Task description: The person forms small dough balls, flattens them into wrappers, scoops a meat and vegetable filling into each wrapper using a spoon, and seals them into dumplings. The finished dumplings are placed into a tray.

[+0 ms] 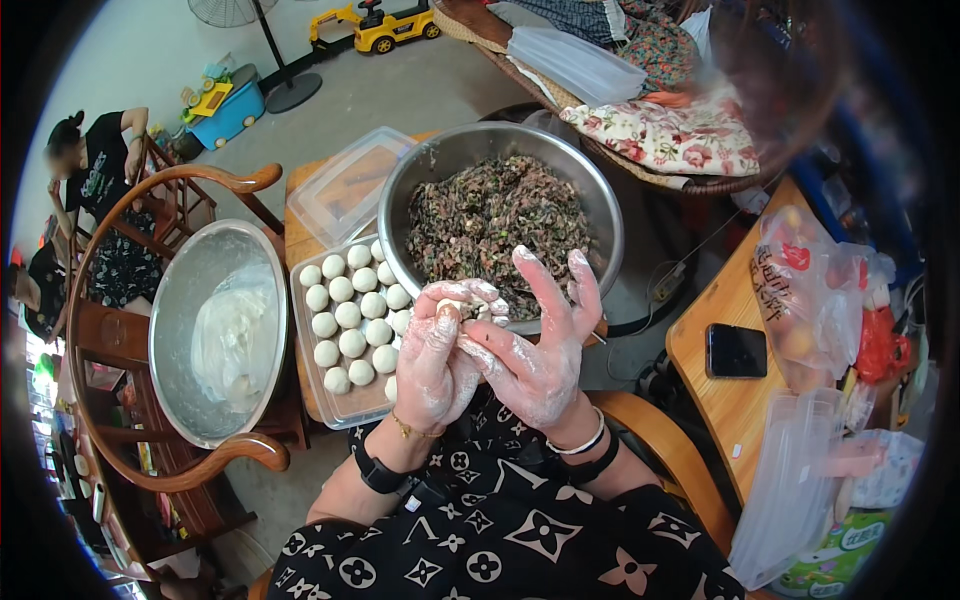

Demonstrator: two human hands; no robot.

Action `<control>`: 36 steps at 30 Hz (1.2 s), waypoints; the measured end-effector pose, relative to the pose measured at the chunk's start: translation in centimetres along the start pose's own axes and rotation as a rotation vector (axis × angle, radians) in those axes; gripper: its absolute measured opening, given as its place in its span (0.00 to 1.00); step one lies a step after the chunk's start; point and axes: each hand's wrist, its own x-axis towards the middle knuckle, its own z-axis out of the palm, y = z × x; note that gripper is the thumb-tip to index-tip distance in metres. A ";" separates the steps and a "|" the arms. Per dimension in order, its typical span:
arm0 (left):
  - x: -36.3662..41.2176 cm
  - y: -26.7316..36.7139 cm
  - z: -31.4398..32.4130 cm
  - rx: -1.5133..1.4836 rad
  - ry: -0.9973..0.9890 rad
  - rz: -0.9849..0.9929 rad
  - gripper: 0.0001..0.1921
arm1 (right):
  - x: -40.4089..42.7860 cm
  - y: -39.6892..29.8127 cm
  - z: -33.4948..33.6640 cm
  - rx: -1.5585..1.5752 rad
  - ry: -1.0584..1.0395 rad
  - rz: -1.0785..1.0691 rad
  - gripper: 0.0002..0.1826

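Cupped in my left hand [439, 360] is a small filled dough piece [474, 309], with dark filling showing at its open top. The thumb and forefinger of my right hand [536, 352] pinch its near edge, while the other fingers spread upward. White flour coats both hands. Just beyond them stands a steel bowl [390, 217] heaped with chopped meat-and-greens filling [495, 217]. To the left of my left hand, a clear plastic tray [319, 397] holds rows of round white dough balls [352, 341]; my left hand and the bowl hide some of them.
A steel basin [169, 330] with white dough [229, 337] rests on a wooden armchair [180, 465] at left. A clear lid [349, 187] lies behind the tray. A phone [736, 351] and plastic bags occupy the right-hand table [697, 322]. Two people sit at far left.
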 end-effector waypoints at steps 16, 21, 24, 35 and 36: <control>-0.2 -0.1 0.4 -0.029 -0.065 0.017 0.10 | -0.7 0.4 0.0 -0.020 0.033 -0.082 0.14; -0.5 0.1 1.1 -0.092 -0.053 0.001 0.14 | -1.5 -0.3 0.2 -0.026 0.165 0.043 0.17; -0.5 0.1 1.5 -0.092 -0.035 0.011 0.17 | -1.9 -0.1 0.4 -0.103 0.182 0.056 0.20; -0.7 0.1 1.0 0.013 -0.056 -0.024 0.15 | -1.9 -0.1 0.3 -0.009 0.134 0.019 0.14; -0.6 0.1 1.0 0.016 -0.058 -0.025 0.15 | -1.8 -0.1 0.2 0.005 0.123 0.018 0.14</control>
